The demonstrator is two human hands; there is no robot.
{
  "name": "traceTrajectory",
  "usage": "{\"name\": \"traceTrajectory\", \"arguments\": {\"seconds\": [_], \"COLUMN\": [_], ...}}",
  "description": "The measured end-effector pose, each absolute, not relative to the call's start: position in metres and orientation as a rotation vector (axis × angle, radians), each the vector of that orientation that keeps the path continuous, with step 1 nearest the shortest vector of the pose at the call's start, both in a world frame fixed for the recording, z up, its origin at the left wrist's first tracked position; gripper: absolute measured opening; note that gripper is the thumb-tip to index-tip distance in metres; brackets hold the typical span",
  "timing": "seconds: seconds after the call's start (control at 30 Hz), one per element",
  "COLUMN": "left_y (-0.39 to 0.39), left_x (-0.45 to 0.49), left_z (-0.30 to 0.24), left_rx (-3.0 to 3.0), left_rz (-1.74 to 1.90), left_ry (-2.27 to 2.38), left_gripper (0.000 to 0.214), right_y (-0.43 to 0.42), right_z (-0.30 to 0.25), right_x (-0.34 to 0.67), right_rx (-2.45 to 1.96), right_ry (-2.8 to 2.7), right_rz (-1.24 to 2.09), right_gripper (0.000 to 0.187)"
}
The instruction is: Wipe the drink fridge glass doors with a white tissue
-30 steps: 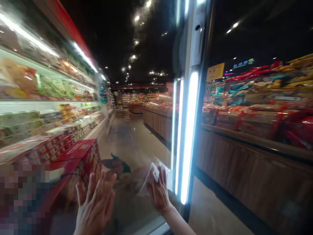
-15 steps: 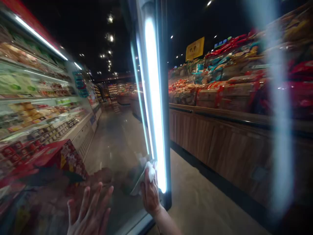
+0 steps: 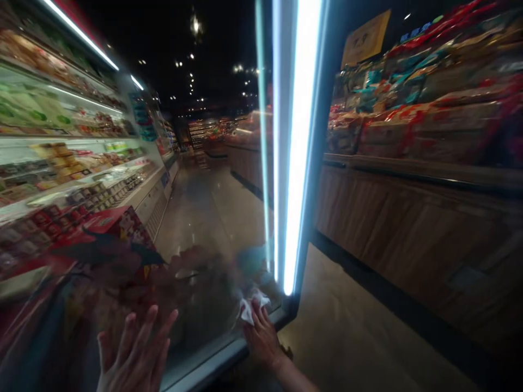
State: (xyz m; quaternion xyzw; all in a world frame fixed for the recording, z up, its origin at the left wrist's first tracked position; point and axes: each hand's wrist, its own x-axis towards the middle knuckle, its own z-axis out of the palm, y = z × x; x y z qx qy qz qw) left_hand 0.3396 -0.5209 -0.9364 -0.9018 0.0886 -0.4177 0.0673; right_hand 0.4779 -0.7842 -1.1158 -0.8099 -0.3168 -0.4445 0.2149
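Observation:
A glass door (image 3: pixel 204 321) with a dark frame stands in front of me, and a bright light strip (image 3: pixel 301 147) runs up its right side. My right hand (image 3: pixel 261 332) presses a crumpled white cloth (image 3: pixel 254 306) against the glass, near the bottom right corner just below the strip's lower end. My left hand (image 3: pixel 134 351) is at the lower left, its fingers spread and holding nothing. It is up against or close to the glass; I cannot tell whether it touches.
Refrigerated shelves (image 3: pixel 77 136) with packed food line the left side. A red carton (image 3: pixel 118 223) stands before them. On the right, a wood-panelled counter (image 3: pixel 388 218) carries heaped packages (image 3: pixel 433 109) under a yellow price sign (image 3: pixel 365 41). A tiled aisle floor (image 3: pixel 204 201) runs between.
My right hand has moved with the cloth from beside the light strip down to the lower corner of the glass. The view has shifted, and my left hand stays spread.

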Motion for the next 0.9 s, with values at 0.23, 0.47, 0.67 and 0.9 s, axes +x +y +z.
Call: {"name": "traceTrajectory", "arguments": {"seconds": [0.23, 0.47, 0.67, 0.9], "left_y": [-0.436, -0.406, -0.373, -0.357], "left_x": [0.282, 0.269, 0.244, 0.225], "left_z": [-0.972, -0.992, -0.993, -1.032], "left_rx": [-2.732, -2.575, -2.519, -2.590], "left_rz": [-1.343, -1.402, -1.431, -1.433], "left_ry": [-0.069, -0.125, -0.165, -0.207], "left_gripper": [0.091, 0.095, 0.096, 0.093], "right_y": [-0.784, -0.725, -0.713, -0.622], "right_z": [-1.120, -1.078, -1.052, -1.057], "right_x": [0.475, 0.450, 0.455, 0.408], "right_rx": [-2.285, -2.179, -2.176, -1.881], "right_ry": [-1.030, -1.587, -1.435, -1.911], "right_rz": [-1.127, -0.945, -0.898, -0.602], "right_gripper": [0.039, 0.026, 0.034, 0.029]}}
